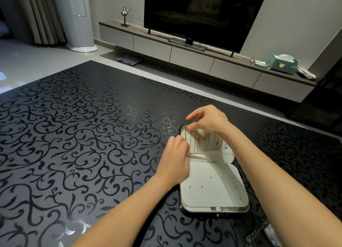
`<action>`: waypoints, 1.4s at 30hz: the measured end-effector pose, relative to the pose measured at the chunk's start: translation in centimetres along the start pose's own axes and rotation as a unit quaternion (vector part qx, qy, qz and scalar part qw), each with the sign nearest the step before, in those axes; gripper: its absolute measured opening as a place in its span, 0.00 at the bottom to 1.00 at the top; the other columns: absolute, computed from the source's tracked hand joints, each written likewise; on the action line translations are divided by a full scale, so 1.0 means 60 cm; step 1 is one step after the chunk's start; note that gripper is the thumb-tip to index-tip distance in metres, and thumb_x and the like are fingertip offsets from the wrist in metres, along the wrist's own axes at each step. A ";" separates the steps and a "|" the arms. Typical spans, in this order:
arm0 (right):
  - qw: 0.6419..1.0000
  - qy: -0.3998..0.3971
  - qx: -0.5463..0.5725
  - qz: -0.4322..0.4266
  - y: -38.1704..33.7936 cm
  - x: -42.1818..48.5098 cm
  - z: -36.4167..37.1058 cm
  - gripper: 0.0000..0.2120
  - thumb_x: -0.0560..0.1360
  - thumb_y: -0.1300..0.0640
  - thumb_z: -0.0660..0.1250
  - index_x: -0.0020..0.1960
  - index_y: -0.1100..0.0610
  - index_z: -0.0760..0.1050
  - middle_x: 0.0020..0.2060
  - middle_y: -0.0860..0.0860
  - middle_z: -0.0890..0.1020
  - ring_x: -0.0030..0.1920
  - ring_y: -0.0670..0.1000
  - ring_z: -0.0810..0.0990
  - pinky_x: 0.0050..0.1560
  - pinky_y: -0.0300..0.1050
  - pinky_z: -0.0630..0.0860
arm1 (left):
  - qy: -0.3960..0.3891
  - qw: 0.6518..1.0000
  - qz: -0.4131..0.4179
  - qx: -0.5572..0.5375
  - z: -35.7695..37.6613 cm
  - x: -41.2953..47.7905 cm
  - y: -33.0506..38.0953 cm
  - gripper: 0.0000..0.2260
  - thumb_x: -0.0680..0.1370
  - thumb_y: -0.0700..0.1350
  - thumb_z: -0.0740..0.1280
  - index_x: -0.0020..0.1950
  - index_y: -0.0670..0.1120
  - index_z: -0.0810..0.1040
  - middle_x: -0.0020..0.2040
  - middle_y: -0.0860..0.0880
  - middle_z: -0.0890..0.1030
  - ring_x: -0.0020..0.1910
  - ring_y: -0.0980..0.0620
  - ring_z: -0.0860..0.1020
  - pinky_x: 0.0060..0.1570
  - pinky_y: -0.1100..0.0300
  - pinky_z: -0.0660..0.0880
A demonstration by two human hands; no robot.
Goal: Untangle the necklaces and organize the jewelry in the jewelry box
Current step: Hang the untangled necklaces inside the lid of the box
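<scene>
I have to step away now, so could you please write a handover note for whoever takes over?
Right hand pinches the top of a gold chain at the lid corner.
Left hand grips the pocket at its left end.
Box lies open on the table.
Done: necklaces hang in the lid, earrings sit below.
Left: probably seat this chain and tuck it into the pocket.

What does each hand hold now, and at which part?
The right hand pinches the top end of a gold necklace. The left hand grips the left end of the pocket band in the jewelry box lid.
</scene>
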State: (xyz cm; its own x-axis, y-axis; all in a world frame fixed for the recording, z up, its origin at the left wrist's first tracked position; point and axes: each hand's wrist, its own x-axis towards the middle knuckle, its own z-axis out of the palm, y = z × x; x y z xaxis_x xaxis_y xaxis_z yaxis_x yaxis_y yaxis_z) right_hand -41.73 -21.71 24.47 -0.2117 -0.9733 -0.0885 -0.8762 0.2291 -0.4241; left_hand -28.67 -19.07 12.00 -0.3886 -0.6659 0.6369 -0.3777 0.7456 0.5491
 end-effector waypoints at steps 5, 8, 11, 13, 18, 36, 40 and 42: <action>0.995 -0.071 0.013 -0.070 0.001 -0.008 -0.020 0.09 0.67 0.52 0.76 0.46 0.44 0.81 0.44 0.44 0.81 0.50 0.45 0.78 0.60 0.54 0.74 | -0.004 1.000 0.018 0.011 -0.004 0.002 0.003 0.07 0.66 0.36 0.52 0.37 0.41 0.69 0.38 0.46 0.68 0.38 0.51 0.61 0.38 0.60 0.61; 0.994 -0.054 -0.002 -0.091 0.008 -0.024 -0.021 0.12 0.66 0.50 0.76 0.48 0.43 0.80 0.46 0.45 0.82 0.50 0.45 0.78 0.59 0.53 0.74 | -0.014 0.999 0.038 0.023 -0.008 0.005 0.006 0.06 0.66 0.36 0.52 0.38 0.41 0.68 0.38 0.46 0.68 0.38 0.50 0.61 0.38 0.60 0.60; 0.994 -0.023 -0.030 -0.107 0.016 -0.042 -0.018 0.16 0.65 0.50 0.76 0.52 0.42 0.78 0.48 0.44 0.82 0.52 0.44 0.77 0.61 0.52 0.70 | -0.031 0.998 0.052 0.022 -0.014 0.007 0.010 0.06 0.66 0.37 0.52 0.37 0.41 0.68 0.38 0.45 0.68 0.38 0.50 0.60 0.38 0.61 0.60; 0.992 0.002 -0.050 -0.112 0.025 -0.057 -0.012 0.19 0.65 0.49 0.76 0.54 0.42 0.77 0.48 0.44 0.81 0.54 0.46 0.76 0.62 0.52 0.67 | -0.045 0.997 0.059 0.012 -0.019 0.003 0.012 0.06 0.67 0.38 0.52 0.37 0.41 0.68 0.38 0.46 0.68 0.39 0.51 0.60 0.38 0.61 0.60; 0.986 0.083 -0.070 -0.125 0.028 -0.093 0.015 0.20 0.66 0.45 0.74 0.56 0.41 0.75 0.44 0.40 0.77 0.54 0.48 0.72 0.57 0.46 0.63 | -0.076 0.994 0.074 0.014 -0.040 -0.015 0.018 0.06 0.65 0.37 0.53 0.37 0.40 0.68 0.38 0.46 0.68 0.38 0.50 0.62 0.37 0.60 0.61; 0.992 0.117 -0.040 -0.007 0.144 -0.329 -0.025 0.13 0.72 0.47 0.70 0.55 0.45 0.77 0.52 0.43 0.78 0.57 0.49 0.71 0.60 0.51 0.62 | -0.172 0.982 0.003 0.071 -0.081 -0.064 0.038 0.09 0.69 0.36 0.58 0.44 0.39 0.75 0.43 0.46 0.70 0.41 0.47 0.68 0.39 0.58 0.65; 0.994 0.086 -0.030 0.067 0.203 -0.419 -0.020 0.09 0.73 0.49 0.69 0.54 0.47 0.78 0.51 0.43 0.79 0.55 0.49 0.73 0.60 0.48 0.63 | -0.207 0.973 -0.007 0.102 -0.085 -0.060 0.050 0.07 0.72 0.34 0.61 0.47 0.39 0.75 0.44 0.46 0.69 0.41 0.45 0.68 0.38 0.54 0.67; 0.992 0.075 -0.050 0.092 0.222 -0.449 0.000 0.09 0.74 0.49 0.68 0.53 0.46 0.79 0.50 0.44 0.79 0.55 0.50 0.73 0.58 0.47 0.63 | -0.220 0.967 -0.017 0.130 -0.089 -0.053 0.053 0.07 0.72 0.33 0.64 0.49 0.39 0.75 0.44 0.44 0.69 0.43 0.43 0.68 0.39 0.55 0.65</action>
State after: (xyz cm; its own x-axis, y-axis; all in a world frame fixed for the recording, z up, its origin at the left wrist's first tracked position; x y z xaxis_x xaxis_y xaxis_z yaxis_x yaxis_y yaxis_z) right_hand -47.68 7.58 21.25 -0.4268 -0.9042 -0.0178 -0.8537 0.4094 -0.3218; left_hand -24.12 -14.45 14.61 -0.6707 -0.6797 0.2971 -0.5732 0.7291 0.3741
